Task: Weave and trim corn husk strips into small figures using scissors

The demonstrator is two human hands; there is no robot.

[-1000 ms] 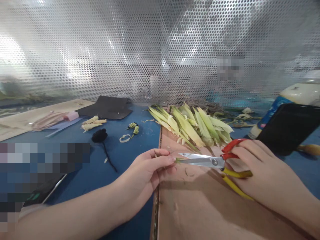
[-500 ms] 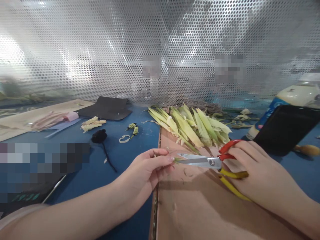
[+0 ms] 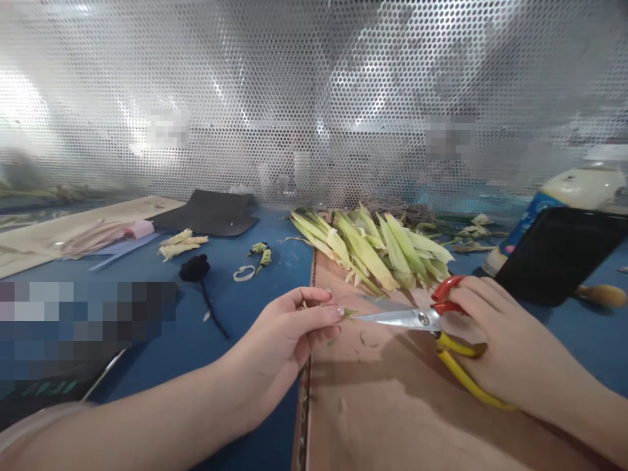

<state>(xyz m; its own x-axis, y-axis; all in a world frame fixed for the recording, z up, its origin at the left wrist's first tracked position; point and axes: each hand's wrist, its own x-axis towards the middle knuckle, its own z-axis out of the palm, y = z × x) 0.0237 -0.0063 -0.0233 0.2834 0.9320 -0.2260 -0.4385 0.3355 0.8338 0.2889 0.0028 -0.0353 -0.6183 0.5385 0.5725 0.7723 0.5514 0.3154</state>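
Note:
Between the thumb and fingers of my left hand (image 3: 299, 324) is a small green plant piece (image 3: 349, 313), its frayed tip sticking out to the right. My right hand (image 3: 505, 340) grips a pair of scissors (image 3: 422, 318) with red and yellow handles. The blades are parted and point left, their tips close to the green piece. Behind them, a pile of pale green corn husks (image 3: 367, 252) lies across the far end of a brown cardboard sheet (image 3: 373, 405). Most of the green piece is hidden by my fingers.
A black flower on a stem (image 3: 196, 268), small yellow-green twisted pieces (image 3: 263, 255) and black sheets (image 3: 209, 212) lie on the blue table to the left. A dark phone (image 3: 564, 255) leans before a bottle (image 3: 583, 186) at right. A perforated metal panel (image 3: 314, 85) stands behind.
The scissors have shifted slightly right, away from my left fingers, and their handles are spread wider. More of the green piece's tip shows, and small green bits appear near it.

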